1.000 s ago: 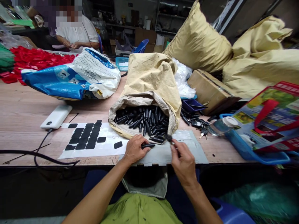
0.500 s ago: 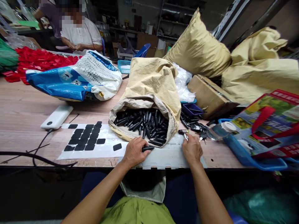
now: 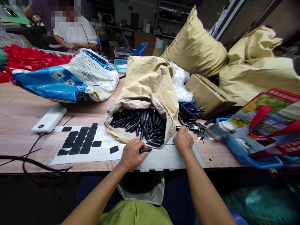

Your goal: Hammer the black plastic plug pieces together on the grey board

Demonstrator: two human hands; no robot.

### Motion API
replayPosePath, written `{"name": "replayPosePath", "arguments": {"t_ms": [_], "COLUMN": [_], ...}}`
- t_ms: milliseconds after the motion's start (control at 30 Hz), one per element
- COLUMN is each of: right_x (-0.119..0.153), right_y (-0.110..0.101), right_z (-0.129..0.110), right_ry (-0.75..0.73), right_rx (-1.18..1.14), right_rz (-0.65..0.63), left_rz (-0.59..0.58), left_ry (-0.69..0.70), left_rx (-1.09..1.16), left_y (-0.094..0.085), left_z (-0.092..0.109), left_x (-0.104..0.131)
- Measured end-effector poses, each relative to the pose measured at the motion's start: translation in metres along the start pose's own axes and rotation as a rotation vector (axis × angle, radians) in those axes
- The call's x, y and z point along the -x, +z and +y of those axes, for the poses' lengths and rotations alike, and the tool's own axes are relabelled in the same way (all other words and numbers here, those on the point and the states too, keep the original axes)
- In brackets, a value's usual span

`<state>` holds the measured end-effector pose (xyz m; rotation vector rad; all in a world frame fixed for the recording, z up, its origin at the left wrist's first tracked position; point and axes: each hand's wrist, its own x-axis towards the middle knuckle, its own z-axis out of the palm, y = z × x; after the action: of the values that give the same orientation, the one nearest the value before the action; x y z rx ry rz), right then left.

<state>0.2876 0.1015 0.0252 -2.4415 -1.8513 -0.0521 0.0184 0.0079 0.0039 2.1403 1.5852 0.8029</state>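
Observation:
A large tan sack [image 3: 150, 76] lies on the table with its mouth toward me, and many black pen-shaped parts [image 3: 146, 125] fill the opening. My left hand [image 3: 133, 153] rests just below the mouth, its fingers closed on one black pen-shaped part [image 3: 145, 150] that sticks out to the right. Right of the mouth, the fingers of my right hand [image 3: 184, 140] are bent together. A small dark piece [image 3: 178, 128] shows at their tips; what lies inside the grip is hidden. Under both hands is a grey sheet [image 3: 161, 159].
Black rounded stickers [image 3: 79, 140] on white backing and a white power bank [image 3: 49, 119] lie left. Behind is a blue-white bag [image 3: 70, 78]. On the right are keys [image 3: 201, 136], a clear jar [image 3: 217, 129] and a blue basket [image 3: 253, 156]. Another person [image 3: 75, 37] sits across.
My right hand has moved left, closer to the sack's mouth, and its fingers now cover the silvery piece that showed there before. My left hand stays by the mouth; the whole view has shifted slightly.

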Motion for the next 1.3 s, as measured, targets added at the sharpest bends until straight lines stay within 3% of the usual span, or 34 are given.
{"name": "replayPosePath", "arguments": {"t_ms": [133,233,733,867,967,1067,1167,1300], "right_x": [-0.016,-0.018,-0.014,-0.015,-0.016,-0.016,-0.016,-0.015], "right_y": [-0.002,0.002,-0.004,-0.004,-0.005,-0.006,-0.007,-0.008], "right_z": [0.017,0.024,0.014,0.013,0.013,0.013,0.013,0.012], "right_ry": [-0.110,-0.078,0.029,0.031,0.028,0.026,0.029,0.031], "right_rx": [-0.039,-0.085,-0.092,-0.091,-0.093,-0.096,-0.099,-0.101], "right_rz": [-0.037,0.003,-0.078,-0.085,-0.094,-0.104,-0.111,-0.110], "left_rz": [-0.002,0.002,0.000,-0.007,-0.091,-0.354,-0.521,-0.521], "left_ry": [-0.006,-0.004,-0.001,0.002,0.049,0.071,0.001,-0.231], "left_rx": [0.010,0.008,0.020,0.147,0.377,0.482,0.387,0.141], "left_y": [0.000,0.001,0.002,-0.007,-0.025,-0.034,-0.016,0.023], "left_z": [0.000,0.000,-0.003,0.003,0.024,0.047,0.048,0.018], "left_x": [0.001,0.001,0.000,0.003,0.021,0.052,0.084,0.113]}}
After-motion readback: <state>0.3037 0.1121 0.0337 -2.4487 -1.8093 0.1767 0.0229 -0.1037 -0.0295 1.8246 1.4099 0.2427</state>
